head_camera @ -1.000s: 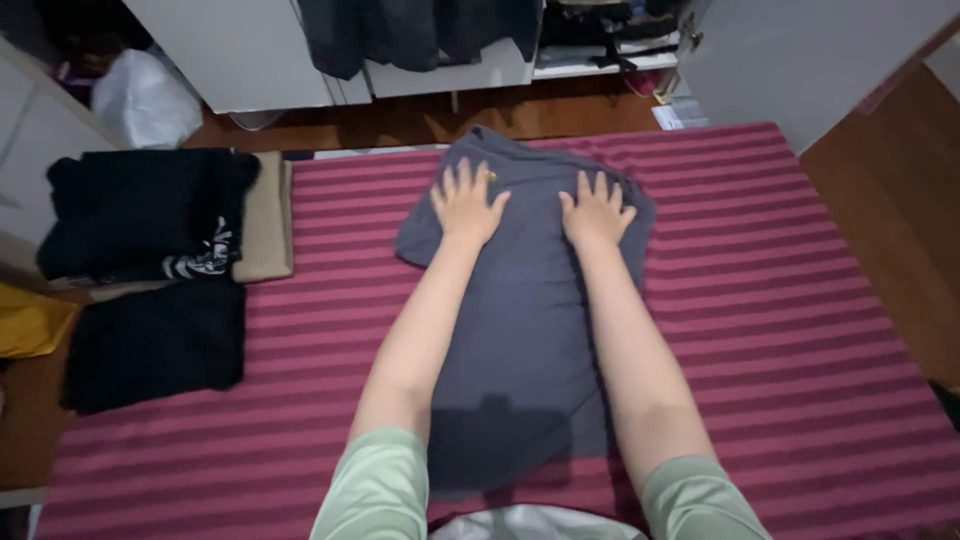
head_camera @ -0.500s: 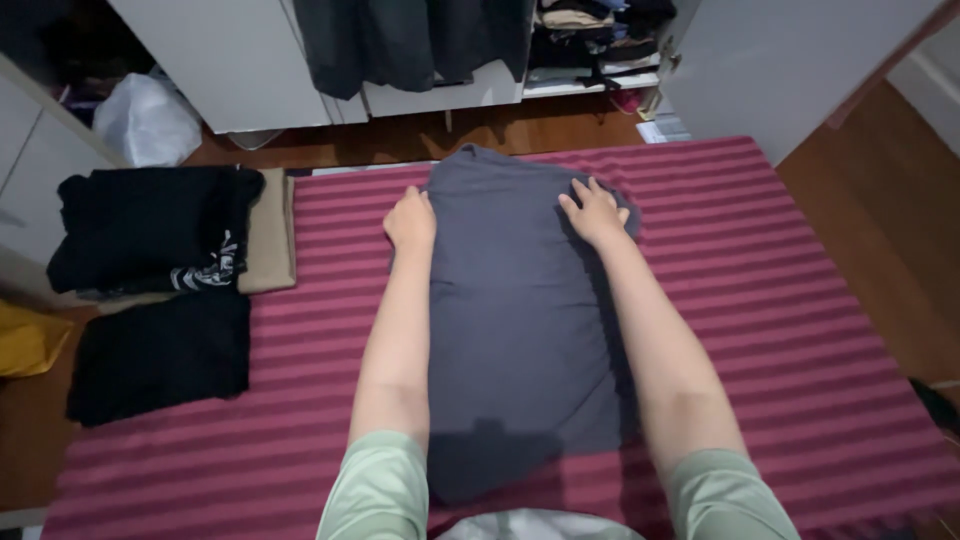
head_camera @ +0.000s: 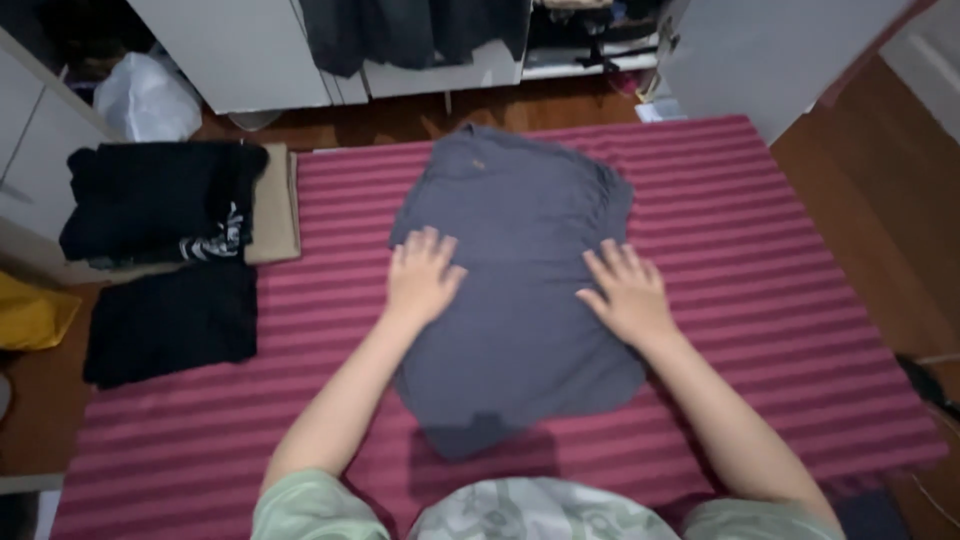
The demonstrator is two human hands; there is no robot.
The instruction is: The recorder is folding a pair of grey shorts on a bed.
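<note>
Hands pressing flat on a grey garment, spread across a red striped mat. Left hand lying palm down on the garment's left edge, fingers splayed wide, gripping nothing. Right hand lying palm down near the right edge, fingers likewise fanned out flat, nothing held. Both forearms reaching in from the bottom of the view, pale green sleeves showing at the shoulders.

Garment sitting in the middle of the mat, running from the far end down toward the person, slightly rumpled along the upper right edge and tapering to a narrower part at the near end. Two hands resting well apart, with bare grey cloth between them.

Lying off to the left: a stack of folded black clothes with a bit of white pattern, resting on a tan folded piece just beside the mat's left corner. Sitting nearer along the mat's left side, another folded black piece. Showing at the far left edge, something yellow, partly cut off. Standing beyond the mat: white wardrobe doors, dark clothes hanging inside, and a white plastic bag on the wooden floor.
</note>
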